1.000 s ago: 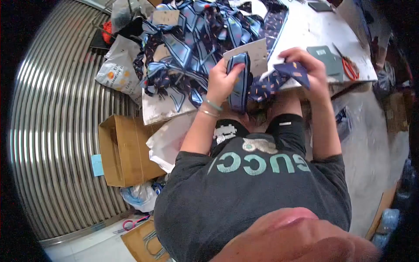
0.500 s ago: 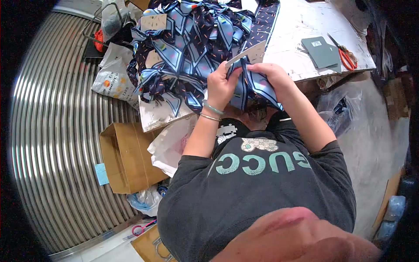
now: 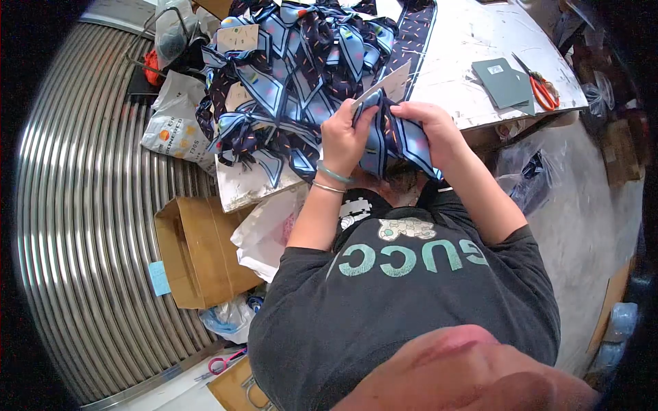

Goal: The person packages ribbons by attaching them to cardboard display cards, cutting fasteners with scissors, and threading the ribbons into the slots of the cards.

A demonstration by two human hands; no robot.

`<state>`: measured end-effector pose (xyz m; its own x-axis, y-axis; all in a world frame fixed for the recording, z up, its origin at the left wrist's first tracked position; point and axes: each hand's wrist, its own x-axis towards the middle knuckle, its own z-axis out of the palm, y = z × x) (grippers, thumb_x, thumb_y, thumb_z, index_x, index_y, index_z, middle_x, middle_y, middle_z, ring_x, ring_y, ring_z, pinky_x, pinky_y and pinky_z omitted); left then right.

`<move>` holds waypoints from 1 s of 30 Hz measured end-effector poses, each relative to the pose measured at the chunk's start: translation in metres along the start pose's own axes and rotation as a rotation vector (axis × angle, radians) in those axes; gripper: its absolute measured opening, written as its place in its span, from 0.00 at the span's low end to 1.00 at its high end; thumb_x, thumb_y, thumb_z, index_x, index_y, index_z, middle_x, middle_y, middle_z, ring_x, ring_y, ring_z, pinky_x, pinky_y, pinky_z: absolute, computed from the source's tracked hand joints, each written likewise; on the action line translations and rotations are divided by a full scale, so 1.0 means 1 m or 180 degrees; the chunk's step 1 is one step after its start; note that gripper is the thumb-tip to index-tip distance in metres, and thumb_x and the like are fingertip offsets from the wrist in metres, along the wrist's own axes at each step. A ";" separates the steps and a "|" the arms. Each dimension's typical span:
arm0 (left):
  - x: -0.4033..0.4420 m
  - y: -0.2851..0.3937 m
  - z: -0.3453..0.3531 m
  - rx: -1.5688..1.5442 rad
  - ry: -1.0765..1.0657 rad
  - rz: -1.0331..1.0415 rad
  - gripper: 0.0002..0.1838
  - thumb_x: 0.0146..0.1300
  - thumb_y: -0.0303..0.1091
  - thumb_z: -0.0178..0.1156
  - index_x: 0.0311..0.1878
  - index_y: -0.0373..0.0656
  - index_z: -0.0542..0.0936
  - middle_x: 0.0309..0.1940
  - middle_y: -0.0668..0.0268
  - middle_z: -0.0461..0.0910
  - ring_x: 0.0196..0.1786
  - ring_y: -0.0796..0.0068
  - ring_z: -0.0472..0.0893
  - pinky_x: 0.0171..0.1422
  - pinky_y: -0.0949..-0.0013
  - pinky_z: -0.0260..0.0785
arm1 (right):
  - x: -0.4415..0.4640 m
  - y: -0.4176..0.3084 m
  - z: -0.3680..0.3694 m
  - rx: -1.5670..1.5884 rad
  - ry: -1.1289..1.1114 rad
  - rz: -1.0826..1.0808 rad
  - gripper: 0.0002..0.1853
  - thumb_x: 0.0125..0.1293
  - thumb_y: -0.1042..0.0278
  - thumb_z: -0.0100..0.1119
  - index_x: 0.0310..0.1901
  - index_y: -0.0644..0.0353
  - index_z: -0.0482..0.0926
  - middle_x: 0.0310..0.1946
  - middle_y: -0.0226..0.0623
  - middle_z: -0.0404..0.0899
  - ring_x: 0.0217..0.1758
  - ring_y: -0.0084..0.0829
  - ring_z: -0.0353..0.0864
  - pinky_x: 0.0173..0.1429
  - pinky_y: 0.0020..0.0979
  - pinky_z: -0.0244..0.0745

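Observation:
My left hand (image 3: pixel 345 137) is closed on a beige card and the blue patterned scarf (image 3: pixel 412 145), pinching them at the table's front edge. Close beside it, my right hand (image 3: pixel 432 127) pinches the same scarf between thumb and fingers. The speckled beige card (image 3: pixel 393 83) sticks up behind the fingers. Scarf ends with dark borders hang below both hands. Behind and to the left, a heap of blue and navy scarves (image 3: pixel 295 75) lies on the white table (image 3: pixel 473 41), with more beige cards (image 3: pixel 237 38) among them.
Orange-handled scissors (image 3: pixel 544 93) lie beside grey-green cards (image 3: pixel 499 81) at the table's right. An open cardboard box (image 3: pixel 212 250) and a white bag (image 3: pixel 264 236) stand below its left edge. A printed plastic bag (image 3: pixel 179 123) leans near the ribbed metal shutter (image 3: pixel 103 185).
My right hand has moved left, close to my left hand, and now pinches the scarf there. The held card has turned more edge-on, and the scarf's light blue side shows.

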<state>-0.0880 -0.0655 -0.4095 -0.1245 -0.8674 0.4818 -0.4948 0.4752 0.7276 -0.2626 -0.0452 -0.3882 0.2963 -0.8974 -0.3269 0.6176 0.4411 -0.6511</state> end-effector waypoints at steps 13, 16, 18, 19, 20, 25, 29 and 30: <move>-0.005 0.004 -0.001 0.0233 -0.0158 0.0513 0.05 0.62 0.32 0.61 0.35 0.41 0.77 0.21 0.56 0.75 0.24 0.53 0.77 0.27 0.59 0.66 | 0.017 0.004 0.003 -0.0354 -0.0209 -0.0407 0.09 0.59 0.66 0.66 0.31 0.64 0.79 0.23 0.30 0.78 0.24 0.20 0.76 0.31 0.21 0.71; -0.008 0.006 -0.002 0.0294 -0.0138 0.0665 0.05 0.61 0.31 0.61 0.37 0.41 0.77 0.22 0.56 0.75 0.25 0.53 0.77 0.28 0.58 0.67 | 0.026 0.013 -0.006 -0.2024 0.0353 -0.2112 0.15 0.55 0.61 0.71 0.32 0.63 0.77 0.22 0.28 0.77 0.24 0.18 0.75 0.28 0.21 0.69; -0.009 0.011 -0.003 0.0240 -0.0137 0.0730 0.05 0.61 0.30 0.61 0.37 0.41 0.77 0.22 0.56 0.75 0.25 0.53 0.77 0.28 0.58 0.67 | 0.016 0.004 0.001 -0.2474 0.0749 -0.2421 0.24 0.47 0.57 0.77 0.39 0.64 0.76 0.30 0.32 0.79 0.33 0.26 0.78 0.38 0.28 0.72; -0.008 0.014 -0.004 0.0212 -0.0165 0.0790 0.06 0.60 0.30 0.61 0.38 0.41 0.77 0.22 0.56 0.75 0.25 0.53 0.77 0.28 0.58 0.67 | 0.015 0.000 0.005 -0.3023 0.1320 -0.3549 0.28 0.43 0.56 0.78 0.42 0.64 0.76 0.36 0.34 0.79 0.40 0.30 0.77 0.46 0.32 0.69; -0.008 0.015 -0.005 0.0186 -0.0192 0.0850 0.06 0.59 0.30 0.62 0.38 0.41 0.78 0.23 0.56 0.76 0.25 0.54 0.78 0.28 0.59 0.67 | 0.013 -0.004 0.009 -0.3534 0.1912 -0.4686 0.32 0.40 0.56 0.79 0.45 0.63 0.75 0.42 0.37 0.79 0.48 0.35 0.77 0.55 0.36 0.66; -0.007 0.015 -0.009 0.0116 -0.0571 0.0996 0.07 0.58 0.30 0.63 0.38 0.40 0.78 0.25 0.57 0.78 0.26 0.55 0.78 0.29 0.60 0.69 | 0.014 -0.031 -0.005 -0.4600 -0.0392 -0.4138 0.19 0.50 0.63 0.72 0.45 0.50 0.78 0.45 0.29 0.80 0.54 0.33 0.75 0.65 0.36 0.54; -0.002 0.015 -0.016 0.0319 -0.0772 0.1367 0.07 0.57 0.30 0.63 0.38 0.40 0.79 0.27 0.57 0.79 0.28 0.55 0.79 0.31 0.61 0.71 | 0.007 -0.042 -0.007 -0.4833 -0.0968 -0.2924 0.12 0.52 0.66 0.69 0.38 0.52 0.80 0.40 0.32 0.82 0.51 0.29 0.78 0.65 0.35 0.52; -0.002 0.012 -0.016 0.0318 -0.0769 0.1361 0.07 0.57 0.30 0.63 0.38 0.40 0.79 0.27 0.57 0.79 0.28 0.55 0.79 0.31 0.61 0.71 | 0.007 -0.042 -0.007 -0.4634 -0.1055 -0.2604 0.10 0.53 0.68 0.68 0.37 0.55 0.80 0.38 0.32 0.82 0.49 0.29 0.78 0.62 0.34 0.57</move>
<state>-0.0801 -0.0552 -0.3939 -0.5239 -0.6131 0.5913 -0.4345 0.7894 0.4336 -0.2916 -0.0697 -0.3673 0.5075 -0.7575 0.4106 -0.3981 -0.6288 -0.6679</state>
